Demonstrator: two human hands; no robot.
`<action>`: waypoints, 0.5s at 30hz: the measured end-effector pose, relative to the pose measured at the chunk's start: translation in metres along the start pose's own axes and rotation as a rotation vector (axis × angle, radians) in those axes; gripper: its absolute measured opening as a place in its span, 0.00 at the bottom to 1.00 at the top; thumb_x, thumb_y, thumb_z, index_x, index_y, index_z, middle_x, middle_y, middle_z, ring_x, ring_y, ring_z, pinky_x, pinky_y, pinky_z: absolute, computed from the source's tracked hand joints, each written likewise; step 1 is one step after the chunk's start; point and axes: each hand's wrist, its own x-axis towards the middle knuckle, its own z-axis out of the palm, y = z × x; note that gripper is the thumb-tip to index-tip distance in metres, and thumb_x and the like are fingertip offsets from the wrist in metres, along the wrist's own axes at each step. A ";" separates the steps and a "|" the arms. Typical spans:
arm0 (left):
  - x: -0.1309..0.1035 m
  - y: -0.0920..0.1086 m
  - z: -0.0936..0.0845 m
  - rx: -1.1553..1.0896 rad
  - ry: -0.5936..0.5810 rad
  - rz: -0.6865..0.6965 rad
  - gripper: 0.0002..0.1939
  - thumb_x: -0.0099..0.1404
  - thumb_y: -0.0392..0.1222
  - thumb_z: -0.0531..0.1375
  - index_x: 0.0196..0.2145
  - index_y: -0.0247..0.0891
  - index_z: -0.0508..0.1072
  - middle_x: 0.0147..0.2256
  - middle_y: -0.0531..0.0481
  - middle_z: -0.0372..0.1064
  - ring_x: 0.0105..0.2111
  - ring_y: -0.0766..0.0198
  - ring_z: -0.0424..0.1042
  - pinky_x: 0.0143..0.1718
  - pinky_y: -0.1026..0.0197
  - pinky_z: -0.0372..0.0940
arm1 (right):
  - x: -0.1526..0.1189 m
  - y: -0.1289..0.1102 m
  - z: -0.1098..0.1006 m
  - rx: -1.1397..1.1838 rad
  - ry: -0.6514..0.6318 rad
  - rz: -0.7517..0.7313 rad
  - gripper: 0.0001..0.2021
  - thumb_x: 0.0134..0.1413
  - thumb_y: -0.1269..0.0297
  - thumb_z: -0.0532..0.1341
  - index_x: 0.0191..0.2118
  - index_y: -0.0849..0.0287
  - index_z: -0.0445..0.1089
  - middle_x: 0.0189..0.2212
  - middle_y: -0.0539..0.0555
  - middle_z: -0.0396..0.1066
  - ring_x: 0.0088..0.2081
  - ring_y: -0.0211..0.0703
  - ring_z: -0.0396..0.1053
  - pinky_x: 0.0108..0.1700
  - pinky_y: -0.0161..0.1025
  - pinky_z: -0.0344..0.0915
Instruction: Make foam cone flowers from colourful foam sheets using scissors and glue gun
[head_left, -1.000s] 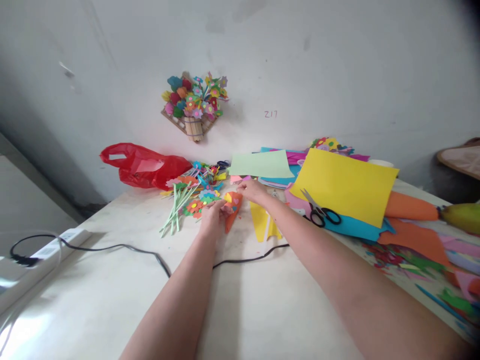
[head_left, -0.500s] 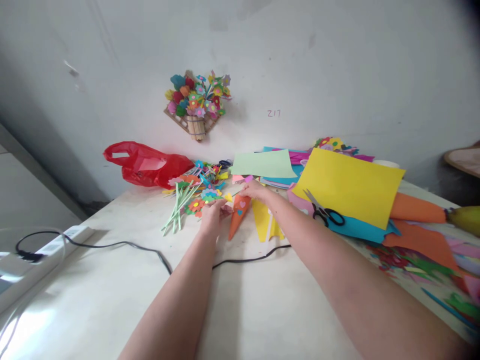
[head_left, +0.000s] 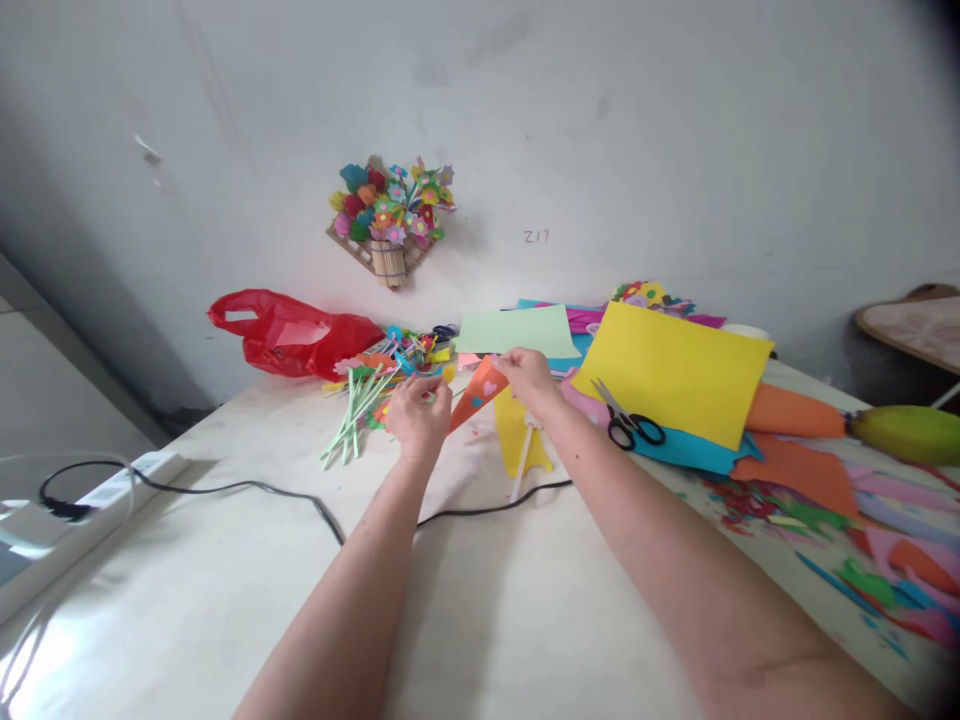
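An orange paper cone with small pink and blue hearts on it tilts up to the right. My right hand pinches its upper end. Just left of the cone, my left hand has its fingers drawn together; what they hold, if anything, is too small to make out. Beneath my right hand lie a cut yellow paper piece and a white stick. Pale green paper strips and a heap of paper flowers are beside and behind my left hand.
Black-handled scissors rest by a yellow sheet on the right. A red plastic bag stands at the back left. A black cable crosses the table from a power strip. Paper scraps lie at the right.
The cone has tilted from nearly upright to a slant, its upper end now to the right with my right hand. My left hand has drawn back a little, fingers curled.
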 end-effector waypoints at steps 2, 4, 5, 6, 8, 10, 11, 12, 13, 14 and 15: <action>-0.004 0.005 0.001 -0.027 -0.008 0.095 0.03 0.46 0.37 0.62 0.18 0.43 0.74 0.24 0.48 0.67 0.36 0.52 0.66 0.43 0.57 0.56 | -0.006 -0.001 0.002 0.024 0.018 0.027 0.10 0.50 0.58 0.56 0.28 0.60 0.67 0.24 0.50 0.69 0.23 0.36 0.64 0.25 0.33 0.62; -0.007 0.008 0.004 -0.050 -0.023 0.128 0.03 0.47 0.38 0.62 0.18 0.44 0.73 0.25 0.47 0.67 0.37 0.52 0.65 0.44 0.56 0.55 | -0.012 0.001 0.006 0.039 0.057 0.026 0.09 0.51 0.59 0.56 0.30 0.60 0.67 0.28 0.53 0.71 0.28 0.38 0.69 0.29 0.33 0.66; -0.008 0.008 0.006 -0.047 -0.029 0.130 0.03 0.47 0.38 0.62 0.18 0.44 0.73 0.25 0.47 0.67 0.38 0.51 0.65 0.44 0.56 0.55 | -0.014 0.003 0.008 0.052 0.075 0.029 0.08 0.51 0.60 0.56 0.31 0.60 0.67 0.29 0.53 0.72 0.30 0.39 0.70 0.30 0.34 0.67; -0.009 0.009 0.007 -0.033 -0.035 0.133 0.03 0.48 0.39 0.61 0.19 0.44 0.73 0.26 0.47 0.67 0.39 0.51 0.64 0.43 0.56 0.55 | -0.017 0.005 0.010 0.066 0.090 0.039 0.08 0.51 0.61 0.55 0.32 0.60 0.66 0.30 0.54 0.72 0.32 0.39 0.71 0.32 0.34 0.67; -0.010 0.008 0.009 -0.001 -0.049 0.154 0.03 0.49 0.39 0.62 0.20 0.44 0.74 0.27 0.46 0.68 0.41 0.50 0.64 0.42 0.57 0.55 | -0.023 0.008 0.015 0.122 0.115 0.050 0.08 0.51 0.60 0.55 0.32 0.60 0.66 0.31 0.55 0.73 0.34 0.40 0.72 0.35 0.35 0.68; -0.011 0.007 0.009 0.027 -0.063 0.211 0.03 0.50 0.39 0.62 0.21 0.44 0.74 0.27 0.45 0.68 0.41 0.50 0.64 0.40 0.57 0.55 | -0.030 0.010 0.020 0.233 0.125 0.071 0.07 0.50 0.60 0.56 0.31 0.59 0.65 0.31 0.54 0.73 0.34 0.40 0.72 0.36 0.35 0.69; -0.012 0.005 0.009 0.050 -0.073 0.251 0.03 0.51 0.39 0.61 0.22 0.44 0.75 0.28 0.45 0.68 0.40 0.50 0.64 0.39 0.57 0.55 | -0.034 0.010 0.022 0.306 0.136 0.090 0.07 0.50 0.60 0.56 0.31 0.59 0.64 0.31 0.53 0.72 0.34 0.39 0.72 0.36 0.35 0.69; -0.012 0.004 0.009 0.083 -0.084 0.295 0.03 0.52 0.39 0.61 0.23 0.44 0.75 0.28 0.45 0.69 0.40 0.51 0.64 0.39 0.57 0.55 | -0.038 0.010 0.024 0.378 0.141 0.108 0.07 0.49 0.60 0.57 0.30 0.59 0.64 0.30 0.53 0.72 0.33 0.39 0.72 0.36 0.35 0.69; -0.012 0.002 0.008 0.125 -0.097 0.339 0.04 0.54 0.38 0.60 0.23 0.44 0.75 0.29 0.44 0.69 0.39 0.51 0.64 0.39 0.57 0.55 | -0.042 0.009 0.026 0.442 0.149 0.126 0.07 0.48 0.60 0.58 0.30 0.58 0.64 0.30 0.52 0.71 0.32 0.38 0.71 0.34 0.35 0.70; -0.013 0.001 0.008 0.170 -0.110 0.380 0.05 0.55 0.38 0.59 0.24 0.43 0.74 0.29 0.44 0.69 0.39 0.51 0.64 0.39 0.57 0.55 | -0.046 0.009 0.028 0.493 0.158 0.139 0.07 0.47 0.60 0.58 0.30 0.58 0.64 0.30 0.51 0.71 0.31 0.38 0.70 0.33 0.35 0.69; -0.013 0.000 0.007 0.210 -0.123 0.413 0.05 0.56 0.38 0.59 0.24 0.43 0.74 0.29 0.44 0.69 0.39 0.51 0.64 0.39 0.57 0.55 | -0.049 0.009 0.029 0.535 0.167 0.146 0.07 0.46 0.61 0.59 0.29 0.59 0.64 0.30 0.51 0.70 0.30 0.37 0.70 0.31 0.34 0.69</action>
